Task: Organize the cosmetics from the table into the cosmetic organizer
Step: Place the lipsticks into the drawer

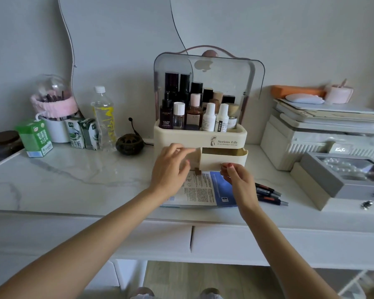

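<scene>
The cream plastic cosmetic organizer [200, 134] at the marble table's [73, 180] back edge is already filled with bottles [194, 108]; its right drawer [221, 157] is pinched by the right hand [238, 180], the left hand [171, 167] rests spread; dark pens [268, 194] and a blue-white sheet packet [203, 190] are judged left.

Bottles [194, 111] in organizer [200, 134], pens [268, 194] right.

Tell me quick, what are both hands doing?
Left hand: open, fingers at the organizer's left drawer.
Right hand: pinching the right drawer front.
</scene>
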